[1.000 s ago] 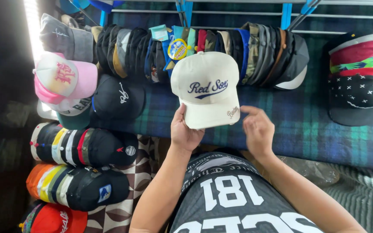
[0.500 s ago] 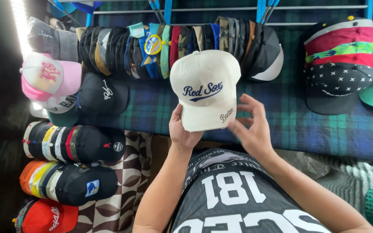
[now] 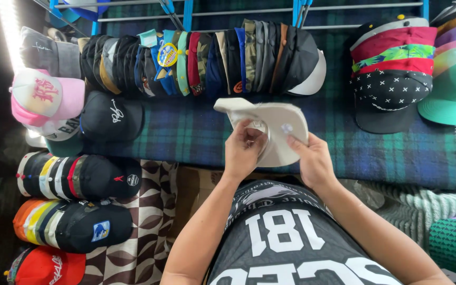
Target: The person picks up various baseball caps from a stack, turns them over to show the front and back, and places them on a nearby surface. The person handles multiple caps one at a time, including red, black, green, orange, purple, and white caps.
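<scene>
Left hand (image 3: 244, 150) closed on the cream baseball cap (image 3: 273, 129), fingers tucked into the crown's underside; right hand (image 3: 315, 161) pinches the crown's right edge, thumb on top. Cap is tilted top-forward, curved brim pointing left, small fabric button visible, smooth woven cloth. It is held above a blue-green plaid blanket (image 3: 196, 132), soft, fringed at the far right. Behind: a tight row of nested dark caps (image 3: 201, 60). Left: a pink-and-white foam-front trucker cap (image 3: 46, 97) and a black cap with white script (image 3: 112, 116). Right: a stack of flat-brimmed caps (image 3: 391, 74).
</scene>
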